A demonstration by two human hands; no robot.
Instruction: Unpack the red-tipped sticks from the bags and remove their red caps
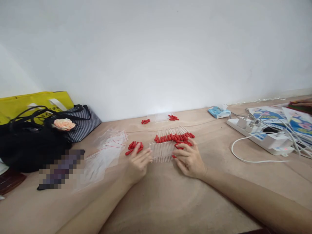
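A row of thin clear glass tubes (161, 151) lies side by side between my hands. My left hand (139, 162) reaches to the tubes' left ends with its fingers stretched and apart, beside a small pile of red rubber bulbs (131, 146). At the row's right end, my right hand (191, 159) is curled, with a red rubber bulb (174, 156) at its thumb and fingertip. More red bulbs (179, 145) lie partly under its fingers. Just beyond, several glass droppers with red bulbs (170, 137) lie in a fanned row, bulbs towards me.
Clear zip bags (107, 156) are spread at left, near bags (31, 139) and a pixelated dark object (62, 169). Further back lie more tubes (162, 118) between two bulb piles. A tissue pack (218, 112), a power strip (260, 136) with cables and printed sheets (270, 117) occupy the right.
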